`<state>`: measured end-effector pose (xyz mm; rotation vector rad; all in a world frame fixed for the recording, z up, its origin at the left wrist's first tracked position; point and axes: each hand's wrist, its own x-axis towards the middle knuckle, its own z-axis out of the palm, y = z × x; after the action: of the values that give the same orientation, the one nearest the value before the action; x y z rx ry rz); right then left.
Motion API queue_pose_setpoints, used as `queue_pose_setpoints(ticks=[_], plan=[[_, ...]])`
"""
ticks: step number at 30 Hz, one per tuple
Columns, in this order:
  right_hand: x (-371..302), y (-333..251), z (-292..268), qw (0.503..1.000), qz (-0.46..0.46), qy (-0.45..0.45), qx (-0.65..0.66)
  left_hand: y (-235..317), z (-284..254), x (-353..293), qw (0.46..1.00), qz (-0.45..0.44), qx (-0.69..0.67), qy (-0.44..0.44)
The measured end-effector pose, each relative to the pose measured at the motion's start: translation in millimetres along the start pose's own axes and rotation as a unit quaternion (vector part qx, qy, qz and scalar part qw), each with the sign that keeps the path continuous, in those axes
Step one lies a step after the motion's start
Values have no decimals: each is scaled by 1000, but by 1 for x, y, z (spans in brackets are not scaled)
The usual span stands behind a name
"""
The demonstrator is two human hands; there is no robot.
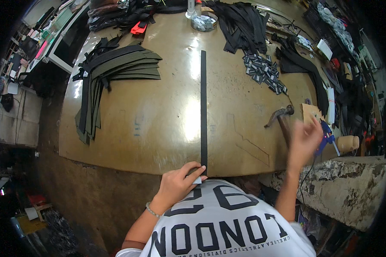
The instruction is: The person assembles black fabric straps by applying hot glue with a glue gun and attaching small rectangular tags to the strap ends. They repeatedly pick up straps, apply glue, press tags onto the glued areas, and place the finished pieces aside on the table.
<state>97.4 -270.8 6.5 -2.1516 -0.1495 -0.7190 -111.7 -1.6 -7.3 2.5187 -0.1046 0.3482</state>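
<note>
A long black strap lies straight across the middle of the table, its near end at the table's front edge. My left hand is closed on that near end, thumb and fingers pinched together. A small whitish piece shows at its fingertips, too small to name. Off to the right, my right hand is raised and smeared by motion, so its fingers do not read clearly. Just beyond it is a blue tool with a cord, which looks like a hot glue gun, partly hidden by the hand.
Dark green and black straps lie fanned at the left. A pile of small dark tags sits at the right, below a black strap bundle. A clear bowl stands at the back. A brown cone lies by the right edge.
</note>
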Motion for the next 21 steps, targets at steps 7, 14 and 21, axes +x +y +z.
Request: queue_pose_setpoints(ticks=[7, 14, 21], plan=[[-24, 8, -45, 997, 12, -22, -79, -1, 1, -1, 999, 33, -8, -20], [-27, -77, 117, 814, -349, -462, 37, -7, 5, 0, 997, 77, -8, -6], [-16, -70, 129, 789, -404, -457, -73, -9, 9, 3, 995, 95, -10, -11]])
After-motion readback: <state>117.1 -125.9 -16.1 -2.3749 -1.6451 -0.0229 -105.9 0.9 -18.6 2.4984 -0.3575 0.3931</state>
